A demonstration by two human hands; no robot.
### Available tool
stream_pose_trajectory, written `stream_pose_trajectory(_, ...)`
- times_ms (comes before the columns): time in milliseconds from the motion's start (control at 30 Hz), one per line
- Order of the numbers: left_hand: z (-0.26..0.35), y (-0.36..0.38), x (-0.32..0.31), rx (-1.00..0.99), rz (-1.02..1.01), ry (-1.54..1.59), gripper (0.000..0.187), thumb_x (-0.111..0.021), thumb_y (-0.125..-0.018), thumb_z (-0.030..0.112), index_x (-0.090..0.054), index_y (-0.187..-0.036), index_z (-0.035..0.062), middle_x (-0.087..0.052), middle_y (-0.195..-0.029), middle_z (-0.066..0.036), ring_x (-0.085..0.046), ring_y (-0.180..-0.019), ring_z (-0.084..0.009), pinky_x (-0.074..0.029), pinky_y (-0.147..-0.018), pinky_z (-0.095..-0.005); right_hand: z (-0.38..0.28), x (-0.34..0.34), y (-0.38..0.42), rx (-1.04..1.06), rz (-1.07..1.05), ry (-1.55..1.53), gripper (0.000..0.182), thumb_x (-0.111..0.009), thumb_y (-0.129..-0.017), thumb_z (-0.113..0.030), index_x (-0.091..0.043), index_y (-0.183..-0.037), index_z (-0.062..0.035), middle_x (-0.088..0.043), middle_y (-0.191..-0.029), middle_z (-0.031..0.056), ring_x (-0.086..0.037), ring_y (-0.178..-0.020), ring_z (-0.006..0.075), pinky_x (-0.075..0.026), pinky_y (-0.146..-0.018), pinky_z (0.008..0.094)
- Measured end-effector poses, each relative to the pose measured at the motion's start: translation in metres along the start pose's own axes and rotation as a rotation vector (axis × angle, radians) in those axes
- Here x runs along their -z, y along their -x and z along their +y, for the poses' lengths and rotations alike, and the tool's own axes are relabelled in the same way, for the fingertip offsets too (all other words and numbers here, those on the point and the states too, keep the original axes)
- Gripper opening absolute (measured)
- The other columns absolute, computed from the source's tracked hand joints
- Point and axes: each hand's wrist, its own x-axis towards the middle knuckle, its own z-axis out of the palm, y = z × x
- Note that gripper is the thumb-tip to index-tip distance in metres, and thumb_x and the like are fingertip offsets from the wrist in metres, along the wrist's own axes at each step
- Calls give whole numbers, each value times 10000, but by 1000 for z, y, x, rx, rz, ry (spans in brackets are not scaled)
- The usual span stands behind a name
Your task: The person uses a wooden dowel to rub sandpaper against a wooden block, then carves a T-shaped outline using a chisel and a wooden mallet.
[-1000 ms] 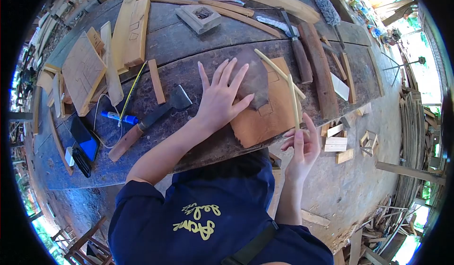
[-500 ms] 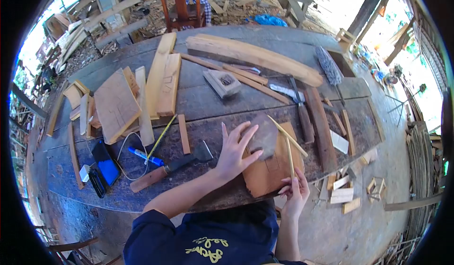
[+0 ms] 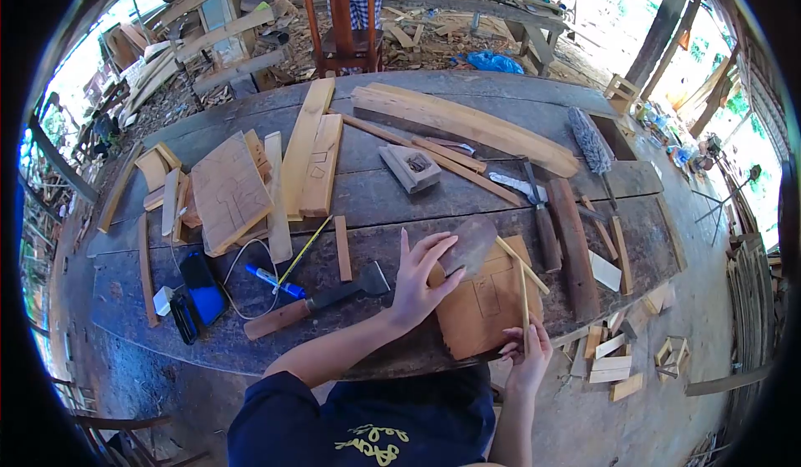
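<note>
My left hand (image 3: 420,282) grips a thin grey flat piece (image 3: 469,248) by its edge, between thumb and fingers, over the top left corner of a brown wooden board (image 3: 467,317). Pencil lines forming a rectangular outline show on the board. My right hand (image 3: 529,354), at the board's lower right edge, pinches the lower end of a thin wooden square (image 3: 524,296). Its two slim strips meet at an angle, and the crosspiece lies over the board's upper right edge. A wide chisel (image 3: 321,300) with a wooden handle lies left of my left hand.
A marked board (image 3: 232,192) and long planks (image 3: 310,158) lie at left and back. A phone (image 3: 203,283), blue marker (image 3: 275,280) and cable are near the left edge. Right of the board are a hand tool (image 3: 544,229), a brush (image 3: 589,142) and a thick wooden bar (image 3: 571,250).
My left hand has tilted the grey piece and shifted it toward the board's top corner, uncovering more pencil lines. My right hand keeps hold of the wooden square. The camera view has shifted slightly.
</note>
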Motion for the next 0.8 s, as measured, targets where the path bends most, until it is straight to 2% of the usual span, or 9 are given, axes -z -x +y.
stream_pose_trajectory(200, -2, -7, 3, 152, 116, 69, 468, -729, -848, 166, -593, -1277, 41, -598, -1264, -113, -554, -1220, -260, -120, -1189, -552, -28, -8, -22, -24, -191, 323, 313, -535, -1006, -118, -588, -1255, 64, -681, -767, 124, -580, -470, 109, -422, -389, 201)
stream_pose_trajectory(233, -1, -8, 5, 137, 119, 47, 454, -723, -853, 148, -593, -1269, 22, -595, -1261, -131, -551, -1199, -262, -235, -1159, -487, -30, -11, -26, -35, -218, 419, 299, -534, -1002, -94, -598, -1250, 61, -670, -745, 100, -559, -455, 94, -396, -381, 197)
stream_pose_trajectory(267, -1, -9, 5, 129, 109, 56, 454, -723, -853, 148, -593, -1269, 22, -595, -1261, -131, -551, -1199, -262, -235, -1159, -487, -26, -10, -32, -30, -204, 415, 299, -534, -1002, -94, -598, -1250, 61, -670, -745, 100, -559, -455, 94, -396, -381, 197)
stream_pose_trajectory(367, -1, -9, 5, 131, 153, 66, 450, -713, -849, 111, -588, -1265, -6, -588, -1256, -163, -540, -1165, -280, -397, -1027, -357, -22, -11, -45, 195, 18, 468, 267, -530, -1000, -61, -625, -1208, 77, -581, -670, 35, -482, -444, 60, -371, -369, 210)
stream_pose_trajectory(467, 0, -8, 4, 111, 120, 89, 451, -716, -843, 105, -590, -1261, -6, -594, -1256, -160, -546, -1178, -274, -360, -1086, -406, -21, -10, -45, 228, 120, 453, 261, -526, -996, -51, -629, -1204, 70, -579, -671, 34, -479, -443, 59, -370, -366, 213)
stream_pose_trajectory(500, -2, -8, 3, 104, 85, 111, 476, -734, -834, 159, -589, -1271, 36, -603, -1250, -141, -561, -1205, -301, -161, -1186, -569, -19, -10, -43, 231, 137, 442, 258, -527, -993, -46, -633, -1201, 64, -575, -670, 32, -470, -451, 52, -362, -377, 208)
stream_pose_trajectory(633, -1, -4, 4, 47, -56, 258, 489, -739, -826, 144, -583, -1275, 30, -634, -1213, -145, -597, -1176, -302, -188, -1185, -562, -15, -12, -41, 274, 149, 444, 261, -526, -1001, -70, -625, -1200, 65, -575, -684, 20, -464, -467, 46, -343, -381, 195)
stream_pose_trajectory(700, 2, -1, 3, -11, -188, 298, 478, -688, -829, 70, -571, -1290, 20, -657, -1215, -141, -619, -1183, -293, -197, -1192, -528, -15, -11, -42, 271, 165, 436, 263, -524, -999, -70, -625, -1199, 67, -575, -682, 20, -464, -464, 50, -346, -382, 198)
stream_pose_trajectory(800, 1, -2, 0, -90, -322, 280, 467, -679, -833, 65, -575, -1286, 26, -662, -1210, -130, -630, -1163, -298, -176, -1193, -550, -18, -13, -40, 238, 207, 412, 245, -556, -985, -67, -650, -1187, 35, -582, -676, 21, -481, -483, 55, -374, -413, 224)
